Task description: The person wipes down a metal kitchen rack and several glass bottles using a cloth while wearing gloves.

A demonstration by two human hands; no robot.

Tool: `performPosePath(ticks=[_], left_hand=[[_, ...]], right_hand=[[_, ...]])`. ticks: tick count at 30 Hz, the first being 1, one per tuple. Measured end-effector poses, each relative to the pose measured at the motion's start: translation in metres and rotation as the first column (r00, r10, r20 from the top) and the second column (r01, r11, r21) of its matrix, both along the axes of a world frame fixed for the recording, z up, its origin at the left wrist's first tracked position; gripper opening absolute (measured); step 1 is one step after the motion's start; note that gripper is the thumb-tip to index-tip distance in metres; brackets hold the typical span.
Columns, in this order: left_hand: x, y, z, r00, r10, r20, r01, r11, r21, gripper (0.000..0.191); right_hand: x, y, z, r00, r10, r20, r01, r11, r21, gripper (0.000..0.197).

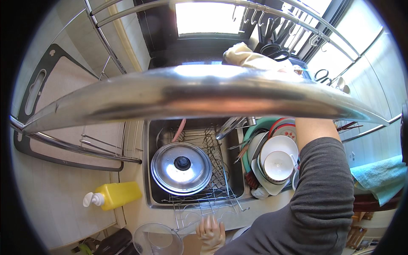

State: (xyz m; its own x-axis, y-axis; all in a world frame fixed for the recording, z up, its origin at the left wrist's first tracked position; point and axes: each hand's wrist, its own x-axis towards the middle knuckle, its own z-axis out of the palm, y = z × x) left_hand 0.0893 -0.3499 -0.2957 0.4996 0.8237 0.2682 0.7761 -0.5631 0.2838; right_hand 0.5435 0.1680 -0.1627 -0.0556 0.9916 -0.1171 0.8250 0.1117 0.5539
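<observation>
My left hand (211, 232), in a cream glove, is at the counter's front edge, just below a wire rack (207, 204). The handle of a round, see-through utensil (158, 239), perhaps a strainer, runs up to its fingers; whether they grip it is unclear. My right arm stretches up behind a blurred steel rail (204, 95). My right hand (245, 57), which also looks gloved, is by the window, left of black-handled scissors (275, 52); its fingers are turned away. A metal lid (172, 172) with a black knob covers a round vessel in the sink (147, 178).
Stacked bowls (278, 165) and plates stand right of the sink, beneath the faucet's (229, 127) right side. At left are a yellow pump bottle (122, 194) and a cutting board (57, 95). Hooks (253, 17) hang above. A turquoise towel (379, 178) hangs at right.
</observation>
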Motion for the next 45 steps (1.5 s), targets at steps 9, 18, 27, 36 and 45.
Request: performPosePath(ticks=[9,18,27,36,45], left_hand=[[0.003,0.001,0.003,1.0,0.013,-0.012,-0.013,1.0,0.0,0.053],[0.002,0.001,0.003,0.999,0.017,-0.029,-0.016,1.0,0.021,0.058],[0.004,0.003,0.0,1.0,0.03,0.006,-0.03,0.999,0.034,0.053],[0.005,0.008,0.008,0.999,0.049,0.022,-0.049,0.999,0.006,0.05],[0.007,-0.008,-0.016,0.988,0.15,0.025,-0.151,0.988,0.043,0.043]], right_hand=[[0.017,-0.042,0.025,0.991,-0.093,-0.093,0.09,0.995,-0.037,0.024],[0.061,-0.04,0.022,0.993,0.099,-0.057,-0.063,0.891,0.449,0.022],[0.009,-0.101,-0.001,0.887,0.048,-0.46,0.082,0.963,0.258,0.026],[-0.077,-0.015,-0.013,0.833,0.383,-0.399,-0.248,0.903,0.351,0.03],[-0.15,0.141,-0.027,0.519,0.845,-0.132,-0.703,0.509,0.496,0.026]])
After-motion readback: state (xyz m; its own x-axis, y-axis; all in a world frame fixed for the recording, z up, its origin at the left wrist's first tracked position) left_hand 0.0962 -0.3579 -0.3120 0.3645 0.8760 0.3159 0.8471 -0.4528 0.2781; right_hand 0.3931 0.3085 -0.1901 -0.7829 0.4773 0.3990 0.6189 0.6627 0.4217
